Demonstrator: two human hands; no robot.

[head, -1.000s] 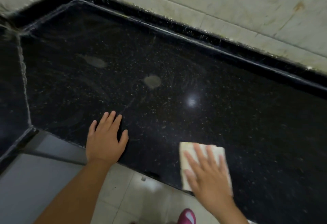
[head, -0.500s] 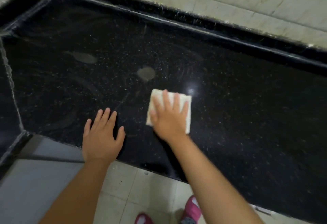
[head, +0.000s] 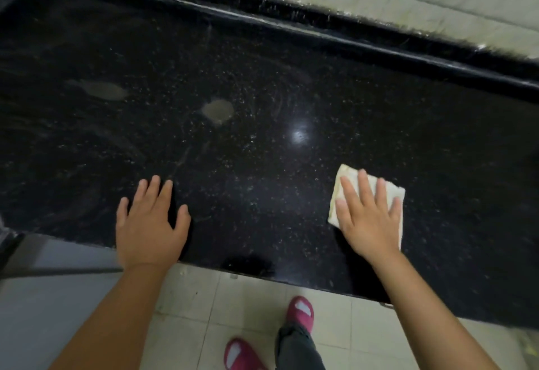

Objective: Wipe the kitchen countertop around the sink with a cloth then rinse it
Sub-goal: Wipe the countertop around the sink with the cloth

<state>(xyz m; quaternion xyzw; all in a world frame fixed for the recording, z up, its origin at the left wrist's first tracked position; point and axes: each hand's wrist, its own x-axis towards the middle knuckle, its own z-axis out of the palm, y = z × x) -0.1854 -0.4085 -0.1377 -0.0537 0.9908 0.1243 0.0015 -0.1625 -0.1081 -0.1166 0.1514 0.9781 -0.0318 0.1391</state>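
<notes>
While we are leaning over the black granite countertop point(head: 262, 83), our right hand point(head: 369, 218) is pressing flat, fingers spread, on the folded white cloth point(head: 347, 174), which is lying directly beneath it. Our left hand point(head: 150, 223) is resting open on the stone, well apart from the cloth. Two pale smears point(head: 218, 110) are sitting ahead and to the left of the cloth hand, so that hand is the one nearer to sweep them.

Dim scene. A single overhead light leaves a small white glare spot point(head: 300, 135) on the glossy black surface point(head: 291, 77). Far corners bend from wide-angle distortion, and the edges look soft and smeared.
</notes>
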